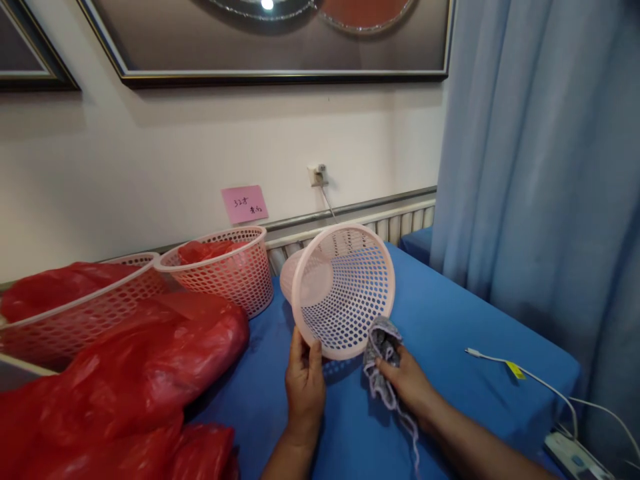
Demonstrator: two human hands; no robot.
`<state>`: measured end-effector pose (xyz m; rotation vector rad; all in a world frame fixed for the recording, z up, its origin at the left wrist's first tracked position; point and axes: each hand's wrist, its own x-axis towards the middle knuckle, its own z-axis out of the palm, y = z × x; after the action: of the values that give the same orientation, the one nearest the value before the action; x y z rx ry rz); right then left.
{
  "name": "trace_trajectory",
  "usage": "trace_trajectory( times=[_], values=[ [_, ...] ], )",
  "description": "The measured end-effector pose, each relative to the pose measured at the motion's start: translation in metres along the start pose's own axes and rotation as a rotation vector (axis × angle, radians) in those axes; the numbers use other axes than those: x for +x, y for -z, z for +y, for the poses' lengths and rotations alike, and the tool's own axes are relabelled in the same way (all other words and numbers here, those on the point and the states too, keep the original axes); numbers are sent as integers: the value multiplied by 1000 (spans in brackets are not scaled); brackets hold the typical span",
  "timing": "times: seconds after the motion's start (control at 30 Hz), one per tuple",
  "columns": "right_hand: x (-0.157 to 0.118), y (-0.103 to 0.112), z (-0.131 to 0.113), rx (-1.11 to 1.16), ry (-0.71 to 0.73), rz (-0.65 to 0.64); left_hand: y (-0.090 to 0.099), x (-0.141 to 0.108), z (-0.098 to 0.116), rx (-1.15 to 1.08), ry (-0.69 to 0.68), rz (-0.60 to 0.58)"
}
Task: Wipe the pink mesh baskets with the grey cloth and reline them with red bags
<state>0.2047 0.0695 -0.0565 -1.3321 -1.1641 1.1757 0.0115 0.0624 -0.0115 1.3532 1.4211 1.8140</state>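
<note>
A pale pink perforated plastic basket is tipped on its side above the blue-covered table, its round mouth turned toward me. My left hand grips the lower left of its rim, thumb at the front and fingers behind. In my right hand is a bunched grey cloth with a pale frayed edge, a loose strand hanging down. The cloth touches the basket's rim at the lower right. Nothing shows inside the basket.
Red plastic bags heap at the left, beside two more pink baskets holding red plastic. A white cable crosses the table's right edge near a power strip. Blue curtains hang at right; a pink note is on the wall.
</note>
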Motion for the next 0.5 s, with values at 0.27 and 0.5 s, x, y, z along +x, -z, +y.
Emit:
trace_trajectory(
  times=[0.27, 0.5],
  values=[
    [-46, -28, -40, -70, 468, -26, 3, 1, 3, 48, 7, -107],
    [21, -4, -152, -165, 943, 158, 4, -1, 4, -34, 19, -206]
  ],
)
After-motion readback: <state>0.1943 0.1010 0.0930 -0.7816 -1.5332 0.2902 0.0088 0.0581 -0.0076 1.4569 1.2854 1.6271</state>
